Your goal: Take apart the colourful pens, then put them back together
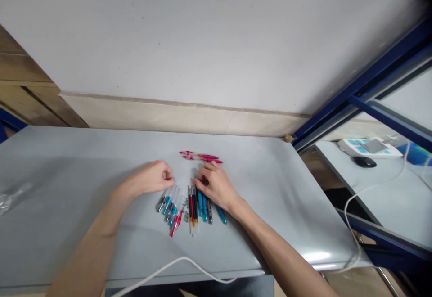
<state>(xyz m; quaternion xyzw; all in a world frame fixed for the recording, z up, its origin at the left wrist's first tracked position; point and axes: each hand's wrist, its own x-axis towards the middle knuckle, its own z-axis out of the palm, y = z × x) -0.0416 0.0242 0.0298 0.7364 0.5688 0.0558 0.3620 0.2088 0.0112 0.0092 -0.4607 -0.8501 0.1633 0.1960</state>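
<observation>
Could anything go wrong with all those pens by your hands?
The right hand is pressing down right beside the blue pens, so it might push them out of their neat row. The small grey bits lying loose among the pens could get brushed away and lost. The left hand is very close to the clear pens, and a bump might make them roll.

**Left hand's got the room, right hand's hemmed in by pens!**
Open grey bench [74, 162] runs past the left hand [150, 178]; the right hand [214, 186] is over the fanned pens [178, 211], with two pink pens [200, 156] just ahead. Beyond them, the wall skirting [182, 119] blocks the far edge; a white cable [175, 263] lies across the near edge.
</observation>
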